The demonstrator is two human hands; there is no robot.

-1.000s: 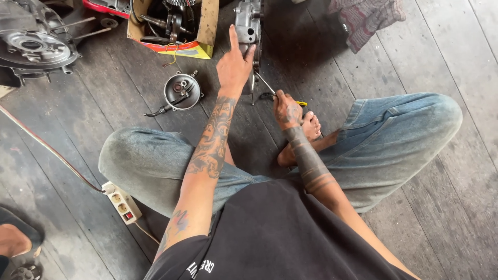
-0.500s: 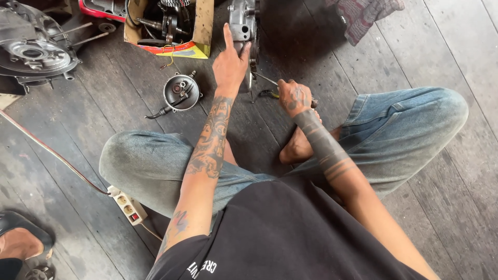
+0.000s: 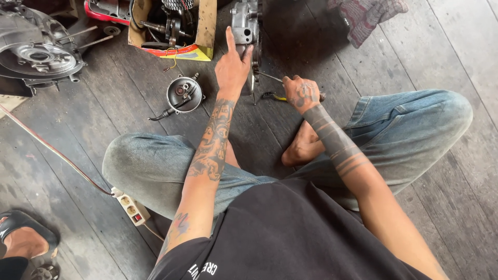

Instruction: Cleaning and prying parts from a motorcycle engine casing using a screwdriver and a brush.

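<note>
I sit cross-legged on a dark plank floor. My left hand [image 3: 234,66] rests on a grey metal engine casing [image 3: 246,21] in front of me, index finger pointing up along it. My right hand [image 3: 302,93] is closed around a thin metal tool [image 3: 270,77] whose shaft points left toward the casing. A small tool with a yellow handle [image 3: 274,96] lies on the floor just left of my right hand.
A round metal part with a cable [image 3: 183,95] lies left of my arm. A cardboard box of parts [image 3: 171,26] and a large engine housing [image 3: 36,52] sit at the back left. A power strip [image 3: 130,208] lies near my knee, a rag [image 3: 371,15] far right, another person's sandalled foot [image 3: 21,241] bottom left.
My right hand has lifted off the floor by my foot and moved up toward the casing with the thin tool. My left hand stays on the casing.
</note>
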